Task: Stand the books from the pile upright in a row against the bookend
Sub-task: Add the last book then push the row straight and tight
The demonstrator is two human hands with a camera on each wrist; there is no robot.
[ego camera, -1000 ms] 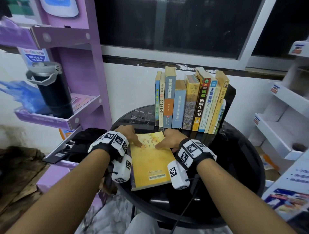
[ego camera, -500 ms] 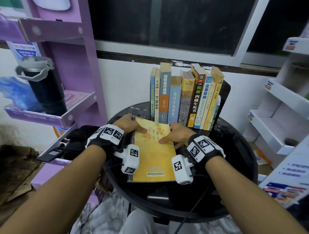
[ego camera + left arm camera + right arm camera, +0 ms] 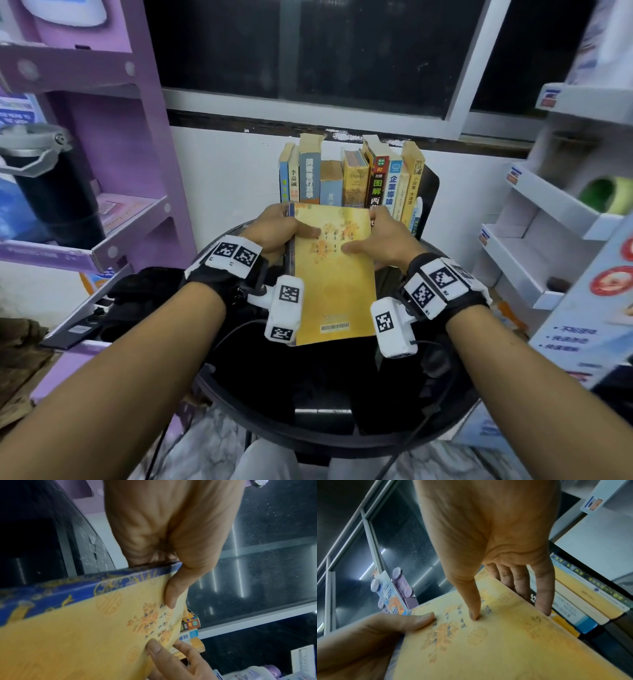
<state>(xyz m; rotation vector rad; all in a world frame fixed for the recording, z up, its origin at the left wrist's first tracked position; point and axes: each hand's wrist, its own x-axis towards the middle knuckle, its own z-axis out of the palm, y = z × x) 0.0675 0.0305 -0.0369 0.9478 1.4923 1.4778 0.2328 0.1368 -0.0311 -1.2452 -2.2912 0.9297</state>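
Held over the table (image 3: 342,425) between left hand (image 3: 274,229) and right hand (image 3: 387,236): book (image 3: 334,274), before row of books (image 3: 349,174) against bookend (image 3: 430,192) at far edge.

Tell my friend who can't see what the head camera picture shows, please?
Two hands, the left hand and right hand, hold a yellow book by its far end above a round black table. Behind it, a row of books stands upright against a black bookend.
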